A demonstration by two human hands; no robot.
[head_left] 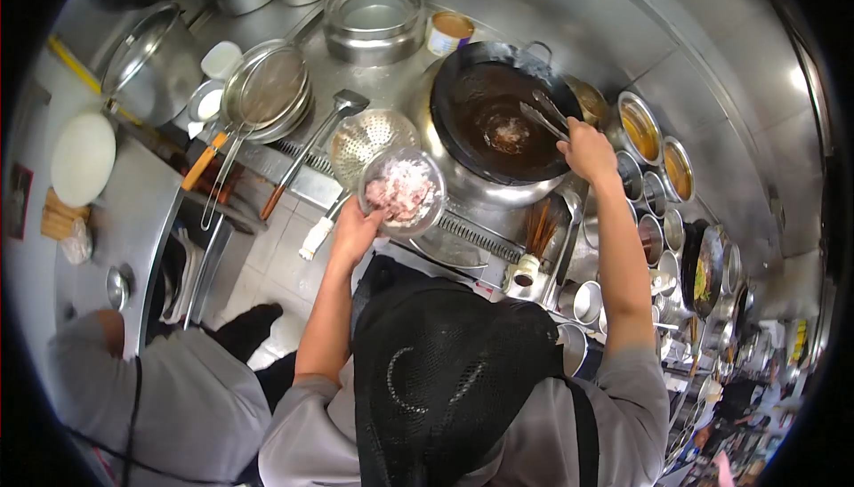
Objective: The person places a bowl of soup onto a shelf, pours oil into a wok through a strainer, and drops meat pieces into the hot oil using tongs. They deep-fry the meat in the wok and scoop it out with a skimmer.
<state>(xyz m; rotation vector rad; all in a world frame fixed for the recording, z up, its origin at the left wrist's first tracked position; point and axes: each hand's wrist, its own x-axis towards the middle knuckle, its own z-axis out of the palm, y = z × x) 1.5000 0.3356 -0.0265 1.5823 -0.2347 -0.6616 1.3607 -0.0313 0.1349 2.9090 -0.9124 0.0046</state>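
Note:
My left hand (pixel 358 233) grips the edge of a clear-looking round bowl (pixel 433 213) and holds it in front of the wok. In the bowl lie pale pink meat pieces (pixel 402 192) with white powder on them. My right hand (pixel 589 151) is closed around metal tongs (pixel 543 120), whose tips reach down over the wok. The black wok (pixel 454 144) sits on the burner with dark oil (pixel 485 87) in it. Bubbles and a pale piece (pixel 509 136) show at the oil's middle, near the tongs.
A perforated skimmer (pixel 369 136) lies left of the wok, beside a long-handled wok spatula (pixel 347 104). Strainers (pixel 271 87) rest on bowls further left. Sauce containers (pixel 639 127) line the right side. A bamboo brush (pixel 540 229) stands near the front edge. Another person (pixel 178 398) is close on the left.

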